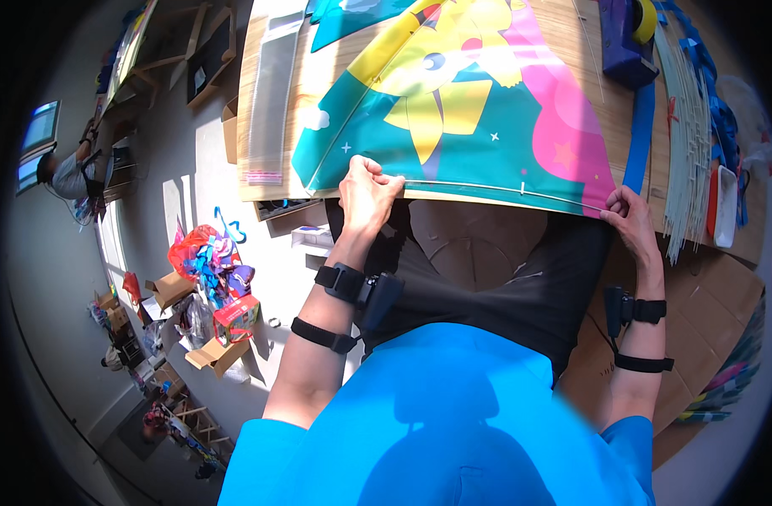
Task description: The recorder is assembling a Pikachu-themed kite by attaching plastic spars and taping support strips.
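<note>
A kite (517, 142) of printed sheet, teal, yellow and pink, lies across the wooden table with its bottom edge toward me. Along that edge runs a thin white rod (479, 185). My left hand (367, 198) is closed in a pinch at the rod, near the kite's left corner; its fingertips partly hide what they grip. At the right, pink corner, my right hand (632, 218) pinches the kite's edge where the rod ends. Another pale rod (342, 133) slants up the kite's left side.
Clear plastic sleeves (272, 93) lie at the table's left. A blue tape dispenser (629, 46) stands at the far right, beside many white rods (688, 126) and a white tray (725, 207). Open cardboard boxes (219, 354) sit on the floor; other people work at the far left.
</note>
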`<state>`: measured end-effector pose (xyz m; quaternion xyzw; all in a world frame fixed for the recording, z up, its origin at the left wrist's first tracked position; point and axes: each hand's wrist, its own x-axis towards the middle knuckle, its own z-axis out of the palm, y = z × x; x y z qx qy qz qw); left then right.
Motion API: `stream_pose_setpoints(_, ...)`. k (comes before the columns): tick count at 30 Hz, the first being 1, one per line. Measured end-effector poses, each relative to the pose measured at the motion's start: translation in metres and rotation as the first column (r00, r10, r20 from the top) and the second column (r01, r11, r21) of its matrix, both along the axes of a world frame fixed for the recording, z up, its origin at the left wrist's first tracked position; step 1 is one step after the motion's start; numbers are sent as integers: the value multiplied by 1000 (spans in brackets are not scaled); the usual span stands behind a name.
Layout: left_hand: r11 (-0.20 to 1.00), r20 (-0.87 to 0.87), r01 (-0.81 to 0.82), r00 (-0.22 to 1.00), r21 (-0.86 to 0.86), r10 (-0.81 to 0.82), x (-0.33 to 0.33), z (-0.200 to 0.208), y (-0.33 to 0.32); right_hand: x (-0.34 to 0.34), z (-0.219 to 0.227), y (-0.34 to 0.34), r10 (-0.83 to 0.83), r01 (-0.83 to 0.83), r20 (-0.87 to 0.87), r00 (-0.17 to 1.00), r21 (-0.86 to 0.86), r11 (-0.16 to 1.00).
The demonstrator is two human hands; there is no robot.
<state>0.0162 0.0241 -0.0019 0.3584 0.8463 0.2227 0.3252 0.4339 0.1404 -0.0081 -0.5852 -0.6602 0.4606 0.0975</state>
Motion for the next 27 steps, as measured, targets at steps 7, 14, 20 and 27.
stream_pose_setpoints(7,994,16,100,995,-37,-99,-13,-6,3,2,-1,0,-13,13,-16,1000,-3,1000)
stream_pose_setpoints(14,997,134,58,990,-52,-50,-14,-1,2,1,-1,2,-20,20,6,1000,-9,1000)
stream_pose_setpoints(20,997,81,68,995,-44,-64,-12,2,2,-1,3,1,-15,15,14,1000,-3,1000)
stream_pose_setpoints(27,998,108,54,993,-25,-51,-10,3,1,-10,17,-9,24,-35,62,998,177,984)
